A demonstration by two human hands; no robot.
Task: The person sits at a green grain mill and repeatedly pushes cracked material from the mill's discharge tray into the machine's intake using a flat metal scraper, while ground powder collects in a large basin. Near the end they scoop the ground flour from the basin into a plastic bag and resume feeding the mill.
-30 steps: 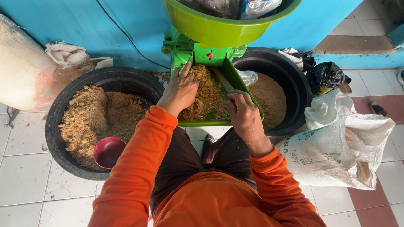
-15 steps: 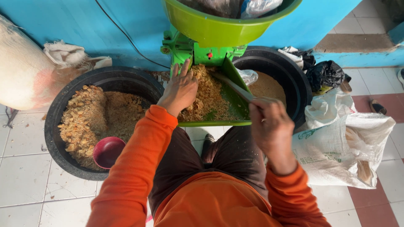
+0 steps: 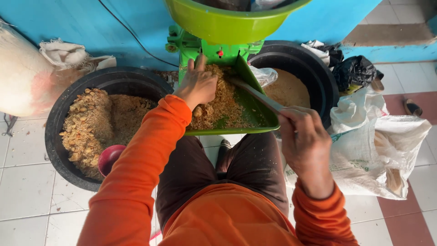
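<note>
My left hand (image 3: 198,83) rests palm down on a heap of coarse brown-yellow feed (image 3: 221,105) in the green tray (image 3: 255,114) of a green grinding machine (image 3: 218,27). My right hand (image 3: 304,139) is closed around the handle of a long flat grey blade (image 3: 257,94); its tip reaches into the feed near the tray's top right. Both sleeves are orange.
A black tub (image 3: 63,118) at left holds more coarse feed and a small red bowl (image 3: 110,158). A second black tub (image 3: 314,73) at right holds fine brown meal (image 3: 287,89). White sacks (image 3: 378,150), a black bag (image 3: 355,70) and a blue wall (image 3: 82,23) surround the machine.
My right hand has drawn back from the tray toward my body and to the right, still gripping the blade. My left hand has stayed on the feed.
</note>
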